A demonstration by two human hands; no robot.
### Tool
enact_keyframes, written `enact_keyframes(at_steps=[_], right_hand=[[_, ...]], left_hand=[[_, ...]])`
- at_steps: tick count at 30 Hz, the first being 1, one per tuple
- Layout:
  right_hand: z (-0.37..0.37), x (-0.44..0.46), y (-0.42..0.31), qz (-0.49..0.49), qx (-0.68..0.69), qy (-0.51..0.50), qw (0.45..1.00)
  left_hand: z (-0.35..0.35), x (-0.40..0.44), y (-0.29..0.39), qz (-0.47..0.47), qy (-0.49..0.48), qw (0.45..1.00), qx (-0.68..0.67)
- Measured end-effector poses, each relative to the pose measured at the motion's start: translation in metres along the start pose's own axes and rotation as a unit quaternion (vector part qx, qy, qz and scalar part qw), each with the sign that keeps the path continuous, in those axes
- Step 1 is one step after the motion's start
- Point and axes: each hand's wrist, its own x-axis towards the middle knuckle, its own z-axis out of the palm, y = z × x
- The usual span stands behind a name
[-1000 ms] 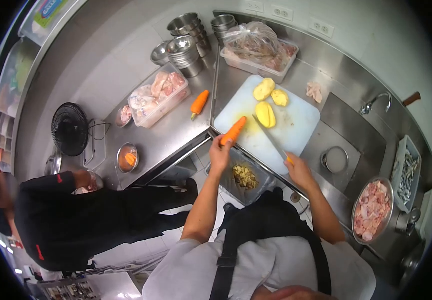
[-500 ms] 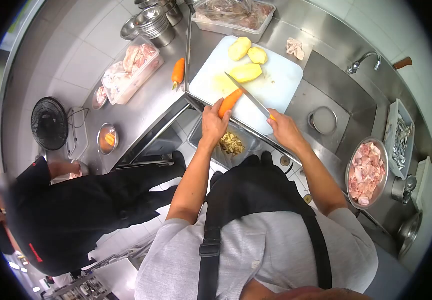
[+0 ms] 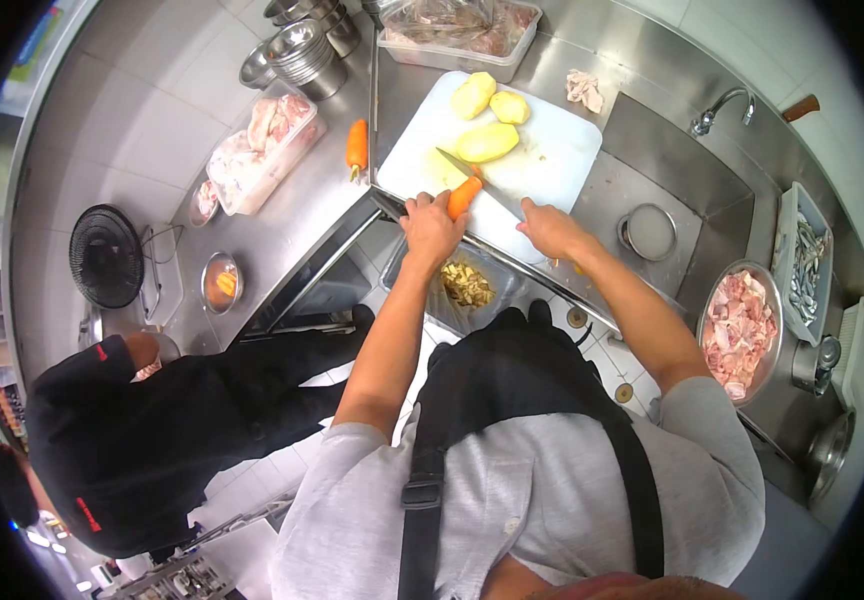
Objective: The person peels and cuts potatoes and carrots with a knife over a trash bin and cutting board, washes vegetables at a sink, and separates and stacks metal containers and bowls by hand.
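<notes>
My left hand (image 3: 433, 228) grips an orange carrot (image 3: 464, 197) near the front edge of the white cutting board (image 3: 562, 150). My right hand (image 3: 551, 228) is closed on a knife (image 3: 497, 194), whose blade lies across the carrot's far end, tip pointing to the upper left. Just beyond the blade sits a peeled yellow potato (image 3: 487, 143), with two more potatoes (image 3: 473, 96) behind it. Under the board's front edge is a bin (image 3: 504, 288) with peelings in it. Another carrot (image 3: 357, 146) lies on the counter left of the board.
A sink (image 3: 652, 185) with a faucet (image 3: 722, 110) is on the right, beside a bowl of raw meat (image 3: 741, 330) and a tray of small fish (image 3: 807, 265). Meat containers (image 3: 265, 150) stand at the left and back. A co-worker (image 3: 182, 430) is at the left.
The knife has gone from beside the carrot to across its far end. My right hand has moved slightly left, nearer my left hand. The camera view has shifted.
</notes>
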Motion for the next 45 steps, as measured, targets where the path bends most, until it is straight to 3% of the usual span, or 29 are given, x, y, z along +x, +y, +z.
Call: enact_keyframes(at_steps=[4, 5, 7, 10, 11, 14, 20, 29, 35, 37, 39, 41, 43, 45], right_hand=[[0.001, -0.004, 0.001, 0.0, 0.002, 0.019, 1.0], [0.0, -0.005, 0.0, 0.006, 0.002, 0.019, 1.0], [0.0, -0.013, -0.004, 0.016, 0.011, 0.026, 0.999], [-0.004, -0.027, -0.01, 0.019, 0.025, 0.05, 0.998], [-0.003, -0.031, -0.011, 0.012, 0.029, 0.058, 0.998], [-0.003, -0.043, -0.019, 0.008, 0.049, 0.078, 0.996], [-0.011, -0.059, -0.04, 0.012, 0.048, 0.068, 0.996], [-0.003, -0.052, -0.041, 0.004, 0.019, 0.049, 0.999], [0.029, 0.006, -0.021, -0.031, 0.032, 0.026, 0.999], [0.028, 0.009, -0.019, -0.05, 0.044, 0.036, 0.997], [0.014, 0.004, -0.02, -0.001, 0.078, 0.043, 0.996], [-0.007, -0.014, -0.029, 0.021, 0.113, 0.074, 0.991], [-0.019, -0.024, -0.025, 0.033, 0.132, 0.122, 0.983], [-0.023, -0.029, -0.011, 0.04, 0.152, 0.166, 0.974]], left_hand=[[0.001, 0.015, 0.003, -0.007, -0.012, 0.999, -0.036], [0.002, 0.017, -0.001, -0.045, -0.011, 0.976, -0.211], [0.012, 0.015, -0.015, -0.117, -0.015, 0.837, -0.534], [0.021, 0.002, -0.026, -0.114, 0.048, 0.786, -0.605], [0.023, -0.005, -0.027, -0.164, 0.034, 0.752, -0.637], [0.037, -0.018, -0.04, -0.191, 0.011, 0.737, -0.648], [0.031, -0.021, -0.039, -0.2, -0.017, 0.772, -0.603], [0.039, -0.019, -0.044, -0.182, -0.008, 0.779, -0.6], [0.045, -0.018, -0.051, -0.164, -0.004, 0.783, -0.6], [0.05, -0.02, -0.051, -0.185, 0.032, 0.761, -0.621], [0.058, -0.008, -0.051, -0.185, 0.083, 0.755, -0.624], [0.056, 0.02, -0.049, -0.151, 0.176, 0.832, -0.504], [0.054, 0.055, -0.045, -0.109, 0.239, 0.876, -0.404], [0.054, 0.076, -0.039, -0.177, 0.159, 0.954, -0.182]])
